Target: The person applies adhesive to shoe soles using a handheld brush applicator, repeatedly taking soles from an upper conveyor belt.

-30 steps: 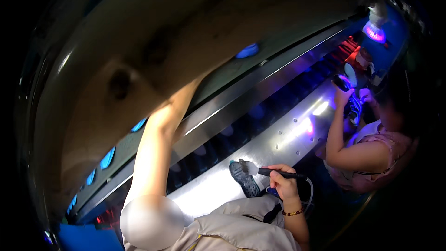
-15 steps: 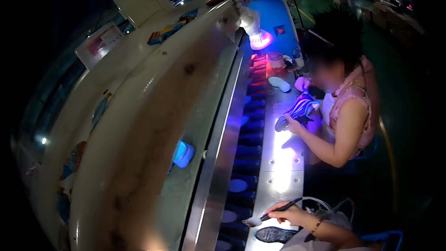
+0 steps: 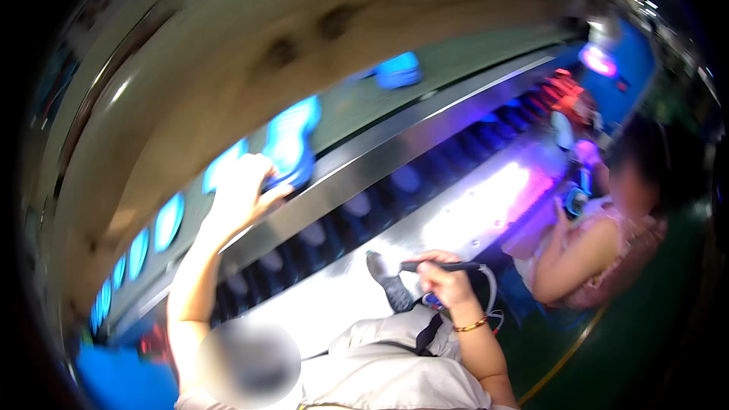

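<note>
My left hand reaches over the metal rail to a blue-lit shoe sole on the green belt. Its thumb and fingers close around the near end of that sole, though blur softens the contact. In my right hand is a black-handled brush, held like a pen, with a pale hose or cable trailing behind. The brush's pale head points left, over a dark patterned shoe sole lying on the metal bench near my lap.
More blue-lit soles line the belt beneath a cream machine hood. A row of dark slots with pale soles runs beside the metal bench. At right, a co-worker handles a shoe near a glowing lamp.
The view has swung left and down. My left hand has come into sight at the sole on the belt. My right hand still holds the brush near the dark sole.
</note>
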Available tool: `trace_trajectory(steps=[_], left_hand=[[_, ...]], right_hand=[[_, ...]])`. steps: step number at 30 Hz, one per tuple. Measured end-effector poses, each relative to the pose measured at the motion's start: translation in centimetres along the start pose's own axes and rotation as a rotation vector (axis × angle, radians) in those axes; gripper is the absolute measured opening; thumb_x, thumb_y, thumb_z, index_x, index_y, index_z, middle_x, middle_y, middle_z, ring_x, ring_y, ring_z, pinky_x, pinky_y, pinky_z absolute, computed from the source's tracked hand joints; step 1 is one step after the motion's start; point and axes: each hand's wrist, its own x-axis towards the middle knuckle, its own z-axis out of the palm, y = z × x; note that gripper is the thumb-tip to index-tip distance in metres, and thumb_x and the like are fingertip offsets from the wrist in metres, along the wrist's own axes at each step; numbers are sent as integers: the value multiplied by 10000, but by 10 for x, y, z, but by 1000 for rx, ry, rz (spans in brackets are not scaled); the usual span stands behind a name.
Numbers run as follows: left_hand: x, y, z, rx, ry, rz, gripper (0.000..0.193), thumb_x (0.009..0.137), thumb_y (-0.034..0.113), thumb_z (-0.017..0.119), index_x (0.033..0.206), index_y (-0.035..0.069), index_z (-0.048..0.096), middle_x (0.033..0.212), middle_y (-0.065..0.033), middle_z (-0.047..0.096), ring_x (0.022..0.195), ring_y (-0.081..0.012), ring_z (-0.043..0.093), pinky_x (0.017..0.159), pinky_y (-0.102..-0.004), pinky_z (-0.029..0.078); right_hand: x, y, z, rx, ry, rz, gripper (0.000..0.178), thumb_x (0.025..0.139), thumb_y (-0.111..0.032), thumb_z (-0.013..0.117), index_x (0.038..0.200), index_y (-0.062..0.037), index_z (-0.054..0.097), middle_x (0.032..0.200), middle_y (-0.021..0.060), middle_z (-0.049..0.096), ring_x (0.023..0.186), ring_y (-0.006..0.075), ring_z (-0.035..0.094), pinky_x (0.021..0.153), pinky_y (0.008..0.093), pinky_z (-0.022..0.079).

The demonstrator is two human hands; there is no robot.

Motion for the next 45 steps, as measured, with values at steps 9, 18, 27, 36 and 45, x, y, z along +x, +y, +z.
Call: trace_trajectory(steps=[9,18,27,36,45], left_hand=[[-141,65,79,-2367,493,-738,459,727,-20,511,1169,-20,391,1097,-147,518,967,-197,549,823,-344,471],[-168,109,116,-2469,-218,-535,776,745,506,547,1280,-1,301,1186,-271,438,1086,-409,454,918,-500,370],[-169,145,133,-2798,23,-496,871,755,736,78,1279,96,352,1223,-142,443,1081,-281,471,924,-421,370],[-181,114,133,-2592,279,-904,928,733,754,71,1197,35,429,1008,-200,552,925,-311,548,853,-448,423],[-164,140,91,-2793,80,-765,899,746,745,82,1256,66,379,1116,-161,510,979,-286,526,854,-418,428]], right_hand=[[-11,-5,13,86,-150,-142,305,736,-35,651,1004,55,535,984,199,592,771,196,599,646,240,486],[-19,-8,63,-70,-272,-137,222,709,14,563,925,65,561,960,205,602,917,235,582,865,327,430],[30,15,104,-564,-93,-223,159,749,-7,599,902,34,611,854,95,632,741,101,584,677,221,466],[-46,19,103,-1176,-690,-362,182,630,-30,669,809,-13,639,826,160,626,752,262,620,697,305,492],[-6,-12,129,-798,-519,-264,173,714,5,634,883,37,626,829,113,639,730,135,605,671,250,481]])
